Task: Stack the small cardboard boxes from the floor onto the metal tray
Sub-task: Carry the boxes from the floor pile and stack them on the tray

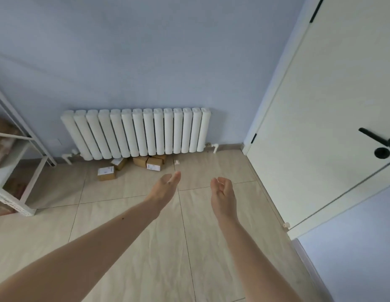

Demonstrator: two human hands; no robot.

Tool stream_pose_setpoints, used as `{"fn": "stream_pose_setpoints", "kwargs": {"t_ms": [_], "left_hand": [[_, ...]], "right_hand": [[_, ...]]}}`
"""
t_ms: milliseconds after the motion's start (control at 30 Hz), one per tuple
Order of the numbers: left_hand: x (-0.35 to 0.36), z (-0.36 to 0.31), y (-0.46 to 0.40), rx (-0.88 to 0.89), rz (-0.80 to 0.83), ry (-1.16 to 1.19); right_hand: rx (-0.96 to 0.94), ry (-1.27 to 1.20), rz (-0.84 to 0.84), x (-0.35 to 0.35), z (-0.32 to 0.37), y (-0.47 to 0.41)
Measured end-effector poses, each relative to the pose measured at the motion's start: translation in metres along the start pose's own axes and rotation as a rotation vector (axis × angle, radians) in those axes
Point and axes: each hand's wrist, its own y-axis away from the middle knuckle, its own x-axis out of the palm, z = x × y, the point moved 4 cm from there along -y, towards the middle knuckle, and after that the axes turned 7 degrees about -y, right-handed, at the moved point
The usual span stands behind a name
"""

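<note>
Several small cardboard boxes lie on the tiled floor under the radiator: one with a white label (106, 173) at the left, another (119, 163) behind it, and a cluster (148, 162) in the middle. My left hand (166, 185) reaches forward with straight fingers and holds nothing, just short of the cluster. My right hand (222, 191) is stretched out beside it, fingers loosely curled, empty. The white metal shelf (14, 153) at the left edge carries brown packages on its trays.
A white radiator (137, 131) hangs on the blue wall above the boxes. A white door (333, 118) with a black handle fills the right side. A small white object (177, 162) lies on the floor near the radiator's right end.
</note>
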Motion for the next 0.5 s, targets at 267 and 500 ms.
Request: {"fn": "stream_pose_setpoints", "kwargs": {"t_ms": [267,500], "left_hand": [[-0.102,0.004,-0.111,-0.103,-0.124,0.117],[-0.198,0.023,-0.203,-0.220,-0.226,0.214]], "right_hand": [[0.013,0.003,0.122,0.135,0.028,-0.107],[0.030,0.070,0.320,0.274,0.062,-0.191]]}}
